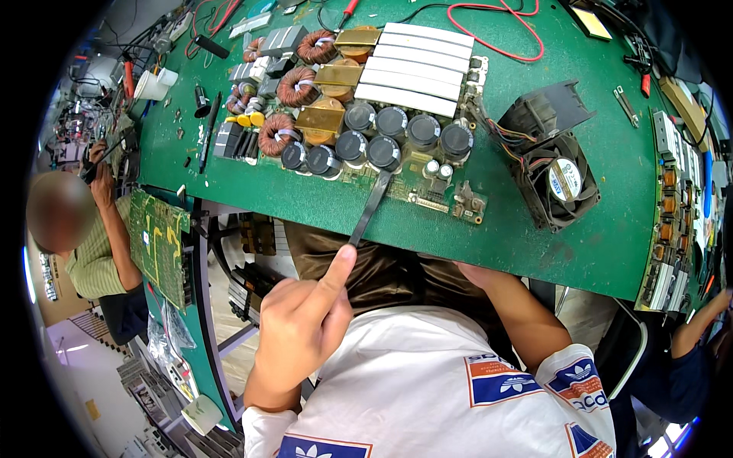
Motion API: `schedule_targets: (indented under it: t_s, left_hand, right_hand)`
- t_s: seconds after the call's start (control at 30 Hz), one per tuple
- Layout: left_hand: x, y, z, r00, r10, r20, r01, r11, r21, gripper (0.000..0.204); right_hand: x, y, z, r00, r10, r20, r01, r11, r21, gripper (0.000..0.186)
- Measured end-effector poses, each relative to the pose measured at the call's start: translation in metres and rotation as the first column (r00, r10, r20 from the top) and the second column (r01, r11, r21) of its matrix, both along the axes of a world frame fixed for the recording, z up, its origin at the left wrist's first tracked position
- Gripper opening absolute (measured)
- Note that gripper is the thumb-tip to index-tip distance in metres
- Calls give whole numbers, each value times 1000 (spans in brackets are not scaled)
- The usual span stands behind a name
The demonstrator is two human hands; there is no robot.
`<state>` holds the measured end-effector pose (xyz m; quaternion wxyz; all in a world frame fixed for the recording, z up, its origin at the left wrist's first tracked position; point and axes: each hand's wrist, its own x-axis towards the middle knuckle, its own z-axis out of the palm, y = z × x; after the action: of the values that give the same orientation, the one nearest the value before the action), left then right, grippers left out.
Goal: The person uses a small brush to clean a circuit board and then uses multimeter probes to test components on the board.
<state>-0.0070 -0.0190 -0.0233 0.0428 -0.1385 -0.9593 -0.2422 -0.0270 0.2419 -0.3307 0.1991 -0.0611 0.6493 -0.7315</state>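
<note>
My left hand grips a flat black tool, index finger along its near end, its far tip touching a populated circuit board by the black cylindrical capacitors. The board also carries copper-wound coils, brass-coloured blocks and a white ridged heatsink. Right of it, a black fan with a dark housing is wired to the board. My right hand is at the front edge, its fingers hidden beneath the bench.
Green bench with red leads, pens and small tools. Another long board lies at right, a green board on a side bench at left. A co-worker works at left; another person's arm shows at right.
</note>
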Motion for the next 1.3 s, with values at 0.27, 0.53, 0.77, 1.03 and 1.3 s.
schedule_targets:
  t_s: [0.27, 0.53, 0.77, 1.03, 1.3]
  left_hand:
    - [2, -9, 3, 998, 53, 20, -53, 998, -32, 54]
    - [13, -10, 1, 998, 61, -14, -60, 998, 26, 54]
    - [13, -37, 9, 996, 81, -30, -81, 997, -1, 55]
    - [31, -50, -28, 969, 225, -98, -149, 855, 496, 48]
    - [-13, 9, -41, 887, -394, -240, 440, 567, 696, 65]
  right_hand:
    - [-6, -3, 7, 953, 0, 302, 104, 938, -330, 26]
    - [-6, -11, 11, 999, 14, -46, -3, 973, 229, 29]
    - [-10, -4, -19, 996, 57, 73, -64, 993, 101, 33]
    - [1, -39, 156, 856, 469, -219, -481, 877, -4, 19]
    - [1, -29, 273, 892, 52, -450, -72, 997, -26, 32]
